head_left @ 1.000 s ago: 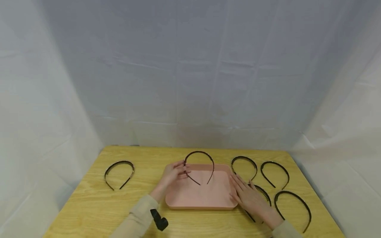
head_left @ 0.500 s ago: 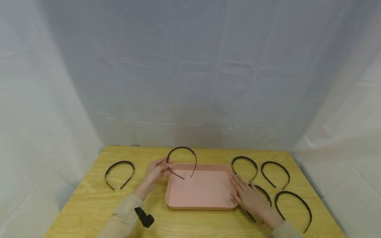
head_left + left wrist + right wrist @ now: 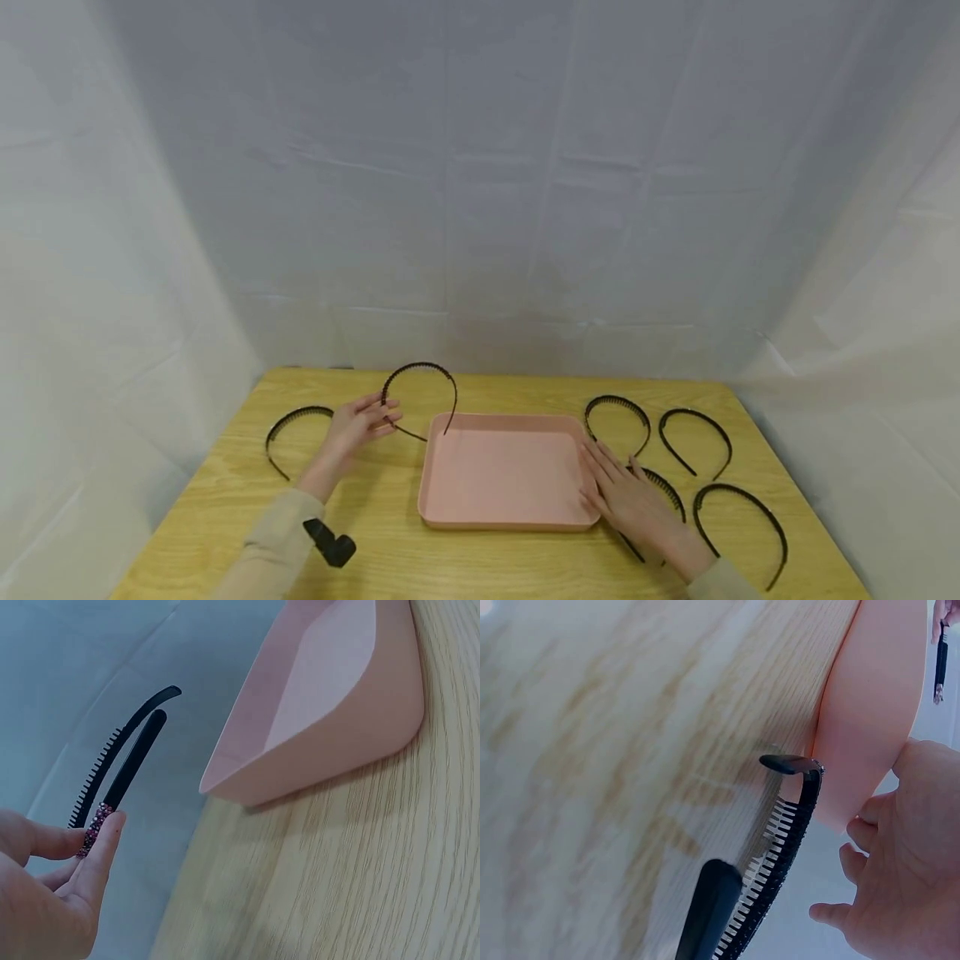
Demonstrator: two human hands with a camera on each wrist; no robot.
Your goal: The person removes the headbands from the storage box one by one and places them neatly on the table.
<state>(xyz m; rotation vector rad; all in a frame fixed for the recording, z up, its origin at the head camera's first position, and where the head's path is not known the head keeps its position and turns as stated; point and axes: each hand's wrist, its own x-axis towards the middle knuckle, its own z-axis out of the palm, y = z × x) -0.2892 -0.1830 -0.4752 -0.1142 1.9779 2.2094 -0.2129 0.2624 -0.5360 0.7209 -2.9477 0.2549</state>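
Note:
My left hand (image 3: pixel 356 423) pinches a black toothed headband (image 3: pixel 420 364) by one side, raised between the left end of the pink tray (image 3: pixel 510 479) and another headband (image 3: pixel 300 409). In the left wrist view, thumb and fingers hold it at a band of pink and dark sparkling stones (image 3: pixel 96 829), its two black ends pointing away. My right hand (image 3: pixel 628 498) lies with fairly straight fingers at the tray's right rim. Beneath that hand is a headband (image 3: pixel 670 490), partly hidden; its comb teeth (image 3: pixel 776 844) show in the right wrist view.
More black headbands lie at the right of the wooden table (image 3: pixel 390 567): one at the back (image 3: pixel 617 399), one farther right (image 3: pixel 697 413) and one nearer the front (image 3: pixel 757 504). Pale sheeting (image 3: pixel 495 208) hangs behind the table and at both sides.
My left hand has carried the headband from over the tray leftward, past the tray's left end, and now covers part of the left headband. My right hand has stayed at the rim.

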